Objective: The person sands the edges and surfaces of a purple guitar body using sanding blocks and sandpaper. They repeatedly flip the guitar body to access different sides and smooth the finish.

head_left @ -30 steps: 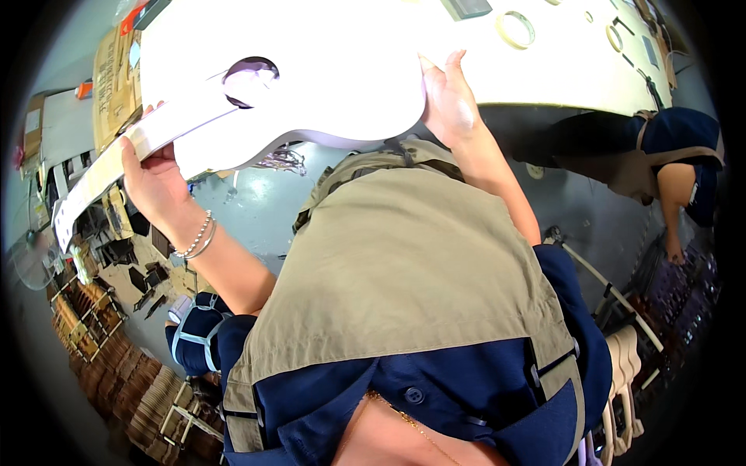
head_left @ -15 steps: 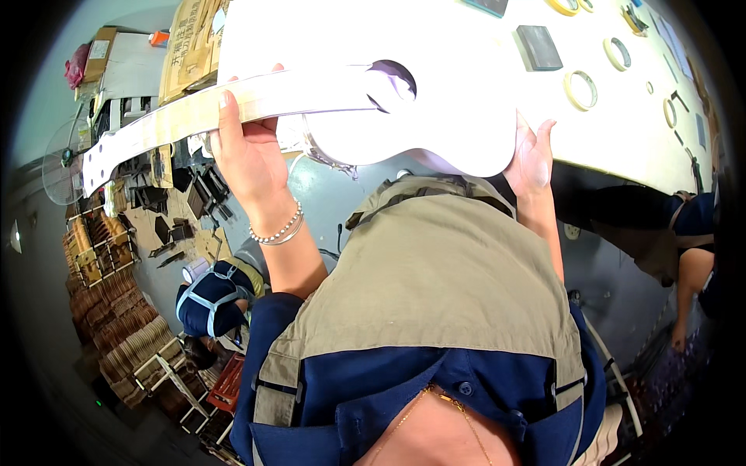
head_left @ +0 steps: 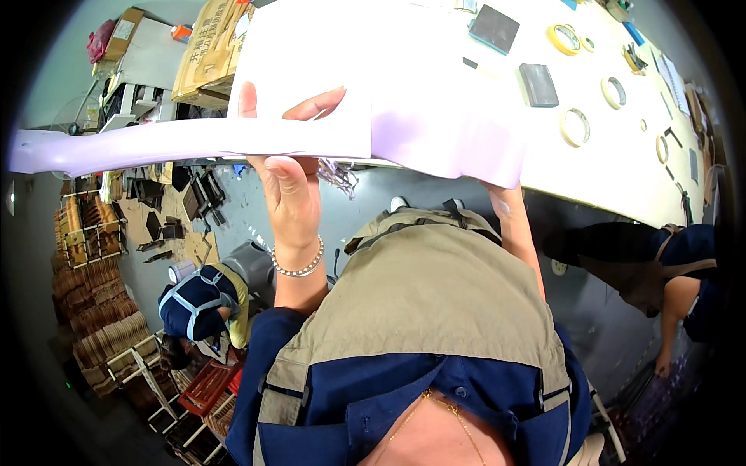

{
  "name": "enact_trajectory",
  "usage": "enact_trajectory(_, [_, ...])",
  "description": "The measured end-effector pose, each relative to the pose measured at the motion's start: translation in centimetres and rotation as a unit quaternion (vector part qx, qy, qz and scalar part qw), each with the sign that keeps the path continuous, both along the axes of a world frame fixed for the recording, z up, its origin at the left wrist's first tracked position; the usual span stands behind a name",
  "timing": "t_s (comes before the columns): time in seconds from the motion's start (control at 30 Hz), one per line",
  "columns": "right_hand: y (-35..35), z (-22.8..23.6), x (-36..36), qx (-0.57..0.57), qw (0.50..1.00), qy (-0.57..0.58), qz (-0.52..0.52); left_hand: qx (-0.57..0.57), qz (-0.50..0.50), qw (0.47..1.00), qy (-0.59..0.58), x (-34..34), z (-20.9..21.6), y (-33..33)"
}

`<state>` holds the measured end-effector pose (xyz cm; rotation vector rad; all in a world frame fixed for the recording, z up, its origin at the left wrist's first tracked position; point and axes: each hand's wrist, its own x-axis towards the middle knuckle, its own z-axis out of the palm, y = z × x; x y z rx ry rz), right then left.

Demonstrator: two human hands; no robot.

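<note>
A pale lavender ukulele (head_left: 447,136), without strings, is held sideways in front of me over the table's near edge. Its neck points left, and its side and the back of the neck now face me. My left hand (head_left: 289,198) supports the neck near the body, thumb on the near side and fingers spread out beyond it. At the rounded lower end of the body, my right hand (head_left: 505,203) grips the ukulele; its fingers are mostly hidden behind the body. The soundhole is out of sight.
The white table (head_left: 622,167) carries dark rectangular blocks (head_left: 538,85) and several tape rolls (head_left: 575,126). A cardboard box (head_left: 206,66) stands at the far left. One person (head_left: 198,299) bends by the racks at left; another (head_left: 684,283) is at right.
The ukulele has rolled from showing its front and soundhole to showing its side and neck back. Its neck has levelled out, and my left hand has shifted along it toward the body.
</note>
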<state>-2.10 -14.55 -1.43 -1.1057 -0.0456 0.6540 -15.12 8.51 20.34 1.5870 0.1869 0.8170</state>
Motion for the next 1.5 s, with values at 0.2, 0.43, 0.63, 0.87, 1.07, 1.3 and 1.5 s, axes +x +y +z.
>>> enact_trajectory(0.2, [-0.1, 1.1, -0.4, -0.059, 0.997, -0.052, 0.027, -0.034, 0.040, 0.999, 0.010, -1.0, -0.8, 0.2])
enact_trajectory(0.43, [0.4, 5.3, -0.4, -0.087, 0.987, -0.135, 0.026, -0.130, 0.138, 0.982, -0.020, -2.7, -2.6, 1.6])
enact_trajectory(0.63, [1.6, 8.4, -0.8, -0.165, 0.951, -0.256, 0.059, -0.255, 0.258, 0.931, -0.045, -4.1, -4.0, 2.0])
enact_trajectory(0.87, [2.6, 13.8, -2.0, -0.257, 0.924, -0.267, 0.095, -0.277, 0.302, 0.912, -0.002, -6.8, -7.8, 4.7])
enact_trajectory(1.07, [3.6, 15.7, -2.9, -0.236, 0.818, -0.516, 0.090, -0.418, 0.291, 0.860, 0.013, -9.7, -12.9, 6.4])
enact_trajectory(1.3, [6.1, 15.6, -3.9, 0.034, 0.893, -0.407, 0.192, -0.484, 0.071, 0.872, -0.017, -12.3, -18.6, 4.9])
enact_trajectory(1.5, [6.5, 15.3, -3.6, 0.056, 0.837, -0.516, 0.174, -0.550, -0.021, 0.834, -0.036, -11.8, -18.6, 3.2])
